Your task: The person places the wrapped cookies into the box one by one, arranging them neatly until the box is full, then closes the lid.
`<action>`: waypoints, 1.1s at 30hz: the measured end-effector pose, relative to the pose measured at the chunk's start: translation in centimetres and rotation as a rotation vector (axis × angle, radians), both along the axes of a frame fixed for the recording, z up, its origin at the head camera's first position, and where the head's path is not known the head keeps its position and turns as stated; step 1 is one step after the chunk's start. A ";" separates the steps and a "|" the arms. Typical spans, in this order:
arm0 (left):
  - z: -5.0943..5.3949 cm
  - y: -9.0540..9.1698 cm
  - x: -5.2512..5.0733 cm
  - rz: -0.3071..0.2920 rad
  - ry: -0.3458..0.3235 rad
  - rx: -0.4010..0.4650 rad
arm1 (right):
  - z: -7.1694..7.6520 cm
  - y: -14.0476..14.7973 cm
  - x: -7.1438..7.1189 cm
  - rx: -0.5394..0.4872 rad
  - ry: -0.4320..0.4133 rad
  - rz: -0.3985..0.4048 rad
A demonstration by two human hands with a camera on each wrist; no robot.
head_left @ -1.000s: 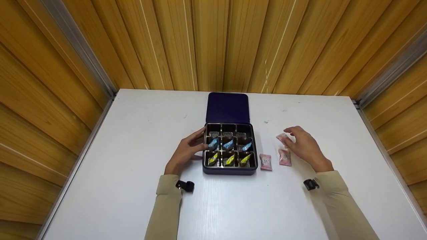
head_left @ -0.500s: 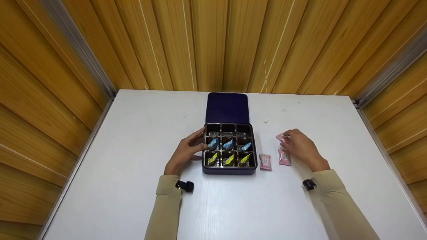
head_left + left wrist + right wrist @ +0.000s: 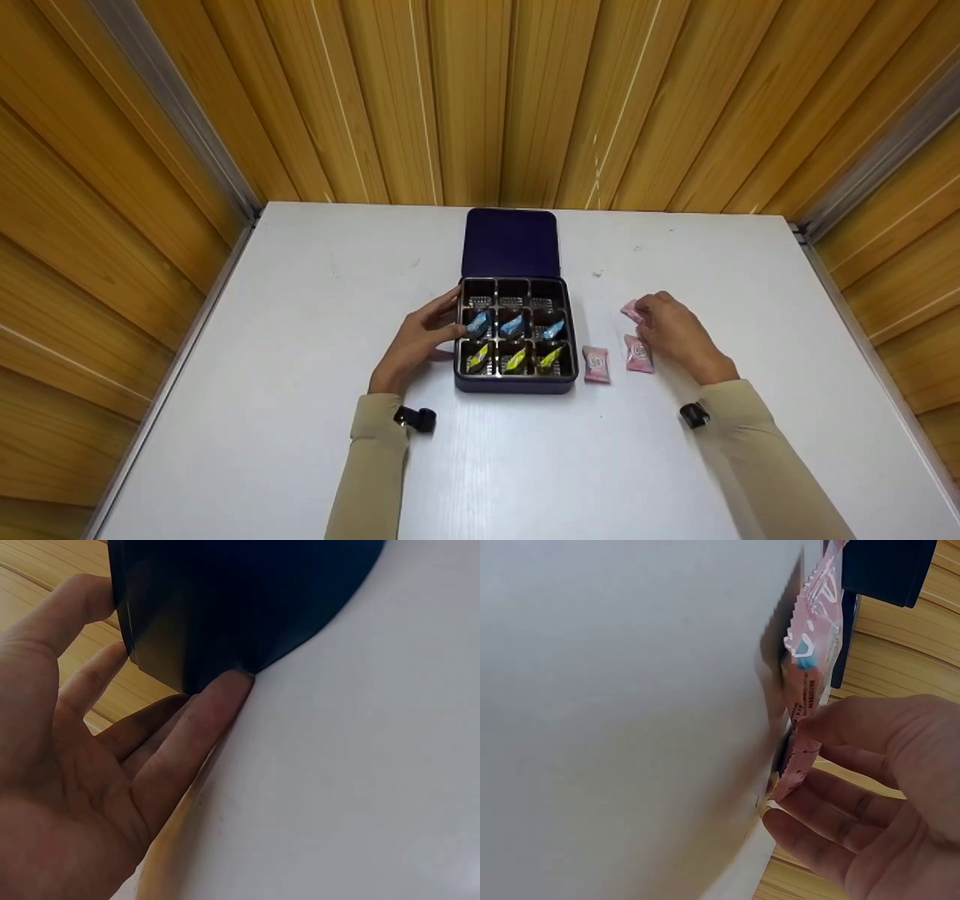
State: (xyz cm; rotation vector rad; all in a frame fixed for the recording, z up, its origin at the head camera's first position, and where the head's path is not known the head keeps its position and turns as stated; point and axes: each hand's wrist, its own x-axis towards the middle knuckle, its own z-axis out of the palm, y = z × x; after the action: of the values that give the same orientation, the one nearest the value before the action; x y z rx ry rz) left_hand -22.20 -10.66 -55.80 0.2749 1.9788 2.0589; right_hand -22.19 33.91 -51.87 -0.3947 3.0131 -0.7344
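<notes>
A dark blue tin point(image 3: 516, 385) stands with its lid point(image 3: 511, 244) raised at the back. Its tray has three rows of compartments: yellow-wrapped candies point(image 3: 514, 361) in front, blue-wrapped candies point(image 3: 511, 325) in the middle, none visible in the back. My left hand point(image 3: 416, 341) rests against the tin's left side, thumb at the rim; in the left wrist view its fairly straight fingers touch the dark wall point(image 3: 247, 600). My right hand point(image 3: 681, 334) pinches a pink-wrapped candy point(image 3: 629, 310) near the table, partly covered by the fingers. Two more pink candies point(image 3: 597, 364) lie between hand and tin.
The white table point(image 3: 262, 375) carries the tin and the loose candies. Wood-patterned panels point(image 3: 472, 97) enclose its back and sides. A black strap with a small device point(image 3: 417, 418) sits on each wrist.
My right hand has moved slightly left, and its thumb and fingers have closed together on the far pink candy. The left hand and the tin have stayed in place.
</notes>
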 end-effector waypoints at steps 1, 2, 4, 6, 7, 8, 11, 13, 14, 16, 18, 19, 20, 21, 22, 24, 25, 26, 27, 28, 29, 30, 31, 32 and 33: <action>0.0 0.0 0.0 0.000 -0.001 0.002 | 0.0 0.0 0.0 0.001 0.004 -0.001; 0.0 0.0 0.0 0.000 0.000 0.000 | 0.0 0.0 -0.1 0.002 0.008 -0.002; 0.0 0.0 0.0 0.001 0.001 -0.003 | -0.1 0.0 -0.1 0.012 0.018 0.002; 0.0 0.0 0.0 0.003 0.003 -0.007 | -0.2 0.1 -0.2 0.029 0.036 0.008; 0.0 0.0 0.0 0.004 0.004 -0.009 | -0.2 0.1 -0.2 0.038 0.045 0.011; 0.0 0.0 0.0 0.005 0.003 -0.009 | -0.2 0.1 -0.3 0.046 0.054 0.015; 0.0 0.0 0.0 0.008 -0.006 -0.002 | -0.2 0.2 -0.4 0.060 0.063 0.018; -0.1 0.0 0.0 0.009 -0.009 0.001 | -0.2 0.2 -0.4 0.056 0.054 0.013; -0.1 0.0 0.0 0.009 -0.009 0.003 | -0.1 0.2 -0.4 0.054 0.046 0.009; -0.1 0.1 0.0 0.010 -0.007 0.000 | -0.1 0.2 -0.4 0.048 0.033 0.002; -0.2 0.1 0.0 0.011 -0.003 -0.007 | -0.1 0.2 -0.5 0.044 0.027 -0.005; -0.2 0.1 0.0 0.013 -0.003 -0.010 | -0.1 0.2 -0.5 0.043 0.023 -0.009; -0.2 0.1 0.0 0.013 -0.003 -0.013 | -0.1 0.3 -0.6 0.044 0.023 -0.012; -0.2 0.1 -0.1 0.015 -0.002 -0.015 | -0.1 0.3 -0.6 0.043 0.021 -0.016; -0.2 0.1 -0.1 0.016 -0.002 -0.017 | -0.1 0.3 -0.6 0.043 0.021 -0.019; -0.2 0.1 -0.1 0.017 0.000 -0.017 | -0.1 0.4 -0.6 0.040 0.023 -0.023; -0.2 0.1 -0.1 0.017 0.000 -0.017 | -0.1 0.5 -0.6 0.039 0.025 -0.024; -0.3 0.1 -0.1 0.018 0.000 -0.017 | -0.1 0.5 -0.6 0.035 0.026 -0.026; -0.3 0.1 -0.1 0.019 -0.001 -0.016 | -0.1 0.5 -0.7 0.030 0.025 -0.025; -0.3 0.1 -0.1 0.020 -0.004 -0.015 | -0.1 0.5 -0.7 0.026 0.026 -0.025; -0.3 0.1 -0.1 0.020 -0.007 -0.015 | -0.2 0.6 -0.7 0.019 0.026 -0.026; -0.2 0.1 -0.1 0.020 -0.008 -0.014 | -0.2 0.6 -0.8 0.012 0.021 -0.029; -0.2 0.1 0.0 0.019 -0.008 -0.013 | -0.2 0.6 -0.8 0.004 0.017 -0.033; -0.2 0.1 0.0 0.017 -0.006 -0.013 | -0.1 0.5 -0.8 -0.004 0.013 -0.036; -0.1 0.1 0.0 0.015 -0.005 -0.011 | -0.1 0.6 -0.8 -0.010 0.012 -0.038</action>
State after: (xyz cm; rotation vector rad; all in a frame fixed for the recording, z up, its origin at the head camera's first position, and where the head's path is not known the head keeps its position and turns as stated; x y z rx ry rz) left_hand -22.16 -10.60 -55.92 0.2529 1.9950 2.0548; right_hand -22.97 34.48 -52.00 -0.3448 3.0371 -0.7526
